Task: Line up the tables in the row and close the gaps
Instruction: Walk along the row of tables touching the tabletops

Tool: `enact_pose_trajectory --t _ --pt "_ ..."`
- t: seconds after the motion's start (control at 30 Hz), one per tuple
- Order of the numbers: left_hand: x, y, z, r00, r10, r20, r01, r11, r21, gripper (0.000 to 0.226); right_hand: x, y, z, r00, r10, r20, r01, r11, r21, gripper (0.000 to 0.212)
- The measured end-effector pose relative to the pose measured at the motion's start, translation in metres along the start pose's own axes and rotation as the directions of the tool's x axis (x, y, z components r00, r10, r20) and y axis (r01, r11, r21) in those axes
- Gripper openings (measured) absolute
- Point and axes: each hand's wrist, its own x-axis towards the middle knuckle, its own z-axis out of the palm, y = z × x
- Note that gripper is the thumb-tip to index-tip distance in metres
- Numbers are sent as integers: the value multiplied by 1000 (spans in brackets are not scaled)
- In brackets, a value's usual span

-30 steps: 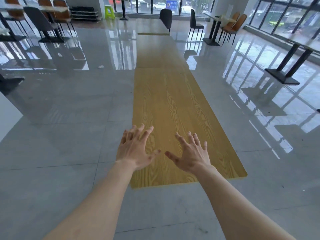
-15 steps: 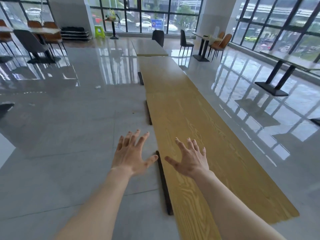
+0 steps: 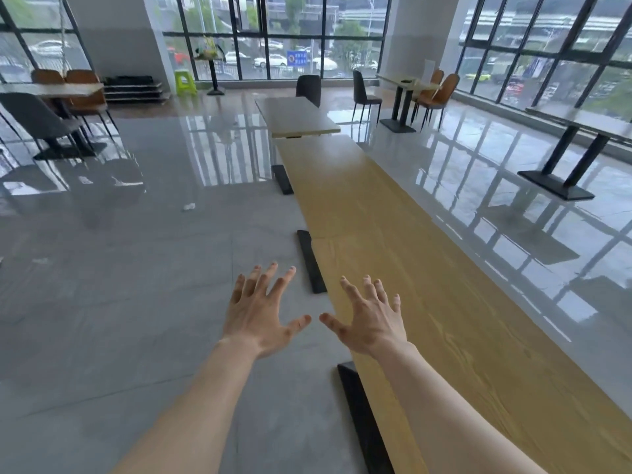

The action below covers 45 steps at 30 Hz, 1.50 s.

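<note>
A row of wood-grain tables runs away from me on the right. The nearest table (image 3: pixel 478 336) butts against the second table (image 3: pixel 345 189) at a thin seam. The farthest table (image 3: pixel 294 114) sits shifted to the left of the row, with a small gap at its near edge. My left hand (image 3: pixel 260 313) hovers over the floor left of the nearest table, fingers spread, holding nothing. My right hand (image 3: pixel 369 319) hovers over that table's left edge, fingers spread and empty.
Black table feet (image 3: pixel 311 261) stick out on the left side of the row. Dark chairs (image 3: pixel 307 88) stand beyond the far table. Other tables and chairs stand at the left (image 3: pixel 51 107) and right (image 3: pixel 578 142). Glossy grey floor lies all around.
My view has swung from the end of the row to its left side and moved forward. Both hands stay spread and empty, now beside the nearest table's left edge.
</note>
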Motion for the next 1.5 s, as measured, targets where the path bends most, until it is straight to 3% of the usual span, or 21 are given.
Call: enact_pose_trajectory --t 0.33,0.6,1.33,1.5 --pt "283 -198 2 999 13 -45 -14 1000 -28 92 311 -131 5 1000 -4 -24 2 998 -63 92" --pt "532 -349 -24 998 56 1 -56 998 -22 92 566 -235 -20 999 46 7 -46 998 -52 91" --pt "1351 -664 6 997 76 5 -77 997 25 92 1438 -372 -90 998 43 -34 -44 999 -9 91" --pt "1544 -751 30 992 112 54 -112 994 -11 92 1639 -405 -84 992 124 -12 -124 992 -16 90"
